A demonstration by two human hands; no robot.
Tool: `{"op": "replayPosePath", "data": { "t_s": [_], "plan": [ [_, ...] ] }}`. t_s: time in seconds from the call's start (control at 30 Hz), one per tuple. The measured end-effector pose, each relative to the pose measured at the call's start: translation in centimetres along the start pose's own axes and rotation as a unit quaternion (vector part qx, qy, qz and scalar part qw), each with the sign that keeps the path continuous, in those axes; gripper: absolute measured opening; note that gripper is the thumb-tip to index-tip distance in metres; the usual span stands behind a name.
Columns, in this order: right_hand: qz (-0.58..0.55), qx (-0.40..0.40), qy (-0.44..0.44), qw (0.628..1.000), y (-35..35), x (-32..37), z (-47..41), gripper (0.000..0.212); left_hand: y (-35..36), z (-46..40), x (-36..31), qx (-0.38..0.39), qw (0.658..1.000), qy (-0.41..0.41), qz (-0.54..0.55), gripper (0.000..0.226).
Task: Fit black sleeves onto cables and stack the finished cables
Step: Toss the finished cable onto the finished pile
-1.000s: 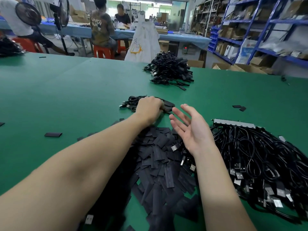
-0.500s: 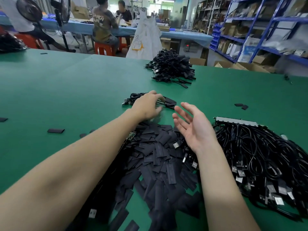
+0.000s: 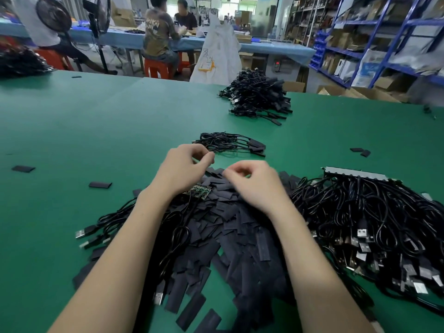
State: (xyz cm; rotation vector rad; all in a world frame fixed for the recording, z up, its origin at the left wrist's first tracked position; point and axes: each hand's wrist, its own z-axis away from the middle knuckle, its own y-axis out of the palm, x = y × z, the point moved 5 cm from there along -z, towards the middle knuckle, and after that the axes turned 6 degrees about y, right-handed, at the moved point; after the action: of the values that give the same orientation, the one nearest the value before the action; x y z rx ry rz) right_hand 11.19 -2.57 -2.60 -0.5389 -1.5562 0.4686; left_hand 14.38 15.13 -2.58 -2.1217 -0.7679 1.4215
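Left hand fingers curled, holding nothing visible; right hand same, possibly pinching sleeve, cannot tell. Sleeves heaped under both hands; bare cables right of right hand; finished stack just beyond left fingertips. Advice: pinch one sleeve only, squeeze open before threading.

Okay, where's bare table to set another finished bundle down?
Bare green table left of the small finished bundle, and between it and the far cable pile. Crowded near the hands: sleeve heap, uncovered cables right.
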Motion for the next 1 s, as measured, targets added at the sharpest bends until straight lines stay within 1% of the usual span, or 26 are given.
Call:
{"op": "replayPosePath", "data": {
  "t_s": [0.1, 0.17, 0.23, 0.4, 0.5, 0.53, 0.6, 0.67, 0.73, 0.8, 0.9, 1.0],
  "plan": [
    [0.166, 0.03, -0.061, 0.984, 3.6, 1.4, 1.0, 0.018, 0.0, -0.2, 0.4, 0.001, 1.0, -0.006, -0.015, 0.029],
    [0.215, 0.014, -0.084, 0.973, 4.7, 1.7, 1.4, 0.021, 0.1, -0.2, 0.5, 0.005, 1.0, -0.008, -0.021, 0.032],
    [0.225, -0.003, -0.078, 0.971, 4.6, 1.5, 1.4, 0.021, 0.1, -0.1, 0.6, 0.009, 1.0, -0.014, -0.026, 0.033],
    [0.178, 0.007, -0.054, 0.983, 4.9, 1.3, 1.1, 0.019, 0.2, 0.1, 0.7, 0.02, 0.999, -0.021, -0.042, 0.034],
    [0.114, 0.015, -0.027, 0.993, 4.9, 1.5, 1.2, 0.02, 0.1, 0.1, 0.8, 0.029, 0.998, -0.023, -0.044, 0.035],
    [0.076, 0.022, -0.013, 0.997, 4.8, 1.6, 1.1, 0.018, -0.1, 0.0, 0.8, 0.026, 0.999, -0.024, -0.04, 0.038],
    [-0.027, 0.042, 0.017, 0.999, 4.3, 1.8, 1.1, 0.013, -0.6, -0.1, 0.4, 0.01, 0.999, -0.018, -0.049, 0.052],
    [-0.16, 0.069, 0.046, 0.984, 4.1, 2.1, 1.2, 0.014, -1.0, -0.2, -0.3, -0.017, 0.997, -0.007, -0.071, 0.067],
    [-0.251, 0.09, 0.072, 0.961, 3.9, 2.1, 1.4, 0.014, -1.1, -0.2, -1.2, -0.048, 0.996, 0.012, -0.08, 0.075],
    [-0.309, 0.109, 0.1, 0.939, 3.9, 2.1, 1.6, 0.014, -1.3, 0.0, -1.7, -0.079, 0.993, 0.02, -0.081, 0.08],
    [-0.379, 0.114, 0.132, 0.909, 3.7, 1.6, 1.4, 0.014, -1.5, 0.2, -1.7, -0.112, 0.992, 0.002, -0.058, 0.078],
    [-0.4, 0.116, 0.136, 0.899, 3.7, 1.5, 1.2, 0.013, -1.5, 0.4, -2.0, -0.137, 0.988, -0.003, -0.07, 0.078]
  ]
}}
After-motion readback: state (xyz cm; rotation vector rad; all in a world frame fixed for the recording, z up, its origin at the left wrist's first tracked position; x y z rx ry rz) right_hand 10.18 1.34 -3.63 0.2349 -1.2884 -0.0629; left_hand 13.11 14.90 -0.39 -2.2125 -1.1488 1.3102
